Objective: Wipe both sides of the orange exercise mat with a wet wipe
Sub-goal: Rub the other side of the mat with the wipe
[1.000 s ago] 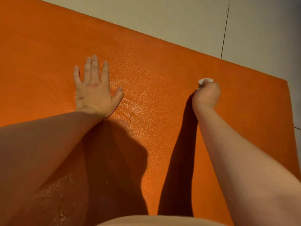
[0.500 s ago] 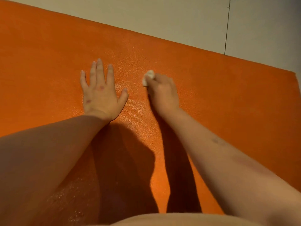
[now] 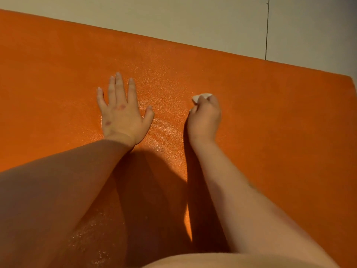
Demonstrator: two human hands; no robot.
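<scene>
Orange foam exercise mat (image 3: pixel 270 120), flat on the pale tiled floor (image 3: pixel 173 20), looks soft, light and floppy, best lifted by an edge; spread left grip (image 3: pixel 121 115) presses it, right grip (image 3: pixel 204 118) pinches the white wet wipe (image 3: pixel 201 97).

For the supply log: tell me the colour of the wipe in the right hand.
White; the wipe shows best in the head view.

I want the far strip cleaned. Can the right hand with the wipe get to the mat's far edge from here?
Probably yes: only bare mat lies between the right hand, gripping the wet wipe, and the far edge, though that arm looks fairly straight.
</scene>
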